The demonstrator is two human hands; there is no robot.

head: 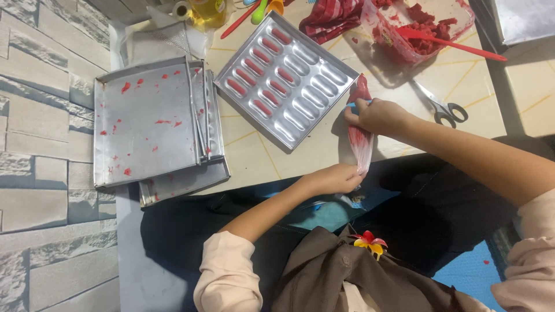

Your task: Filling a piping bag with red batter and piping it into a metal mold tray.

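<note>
1. Both hands are on a clear piping bag [359, 136] of red paste, held at the near edge of the worktop [462, 86], just to the right of the moulded tray
2. The right hand [377, 115] is clamped round the bag's middle, fingers closed tight, with the red-filled top of the bag poking up above the fist
3. The left hand [334, 178] pinches the bag's lower end, fingers shut on the thin plastic where it hangs off the worktop's edge over the lap
4. So the bag stretches between the two hands, close to upright in the view, the red filling showing above and below the right fist
5. Just to the left, the metal mould tray [287, 78] lies at a slant; its left-hand rows of oval hollows are filled red, the hollows toward the right side are bare metal
6. Further left, a flat baking sheet [144, 124] speckled with red dabs rests on top of other stacked trays [185, 179] at the worktop's corner
7. Behind the hands, a clear tub [416, 29] holds more red paste, with a red spatula [451, 41] lying across it
8. Scissors [442, 107] lie on the worktop just beyond the right forearm, and a red checked cloth [332, 16] sits at the far edge beside the tub
</note>
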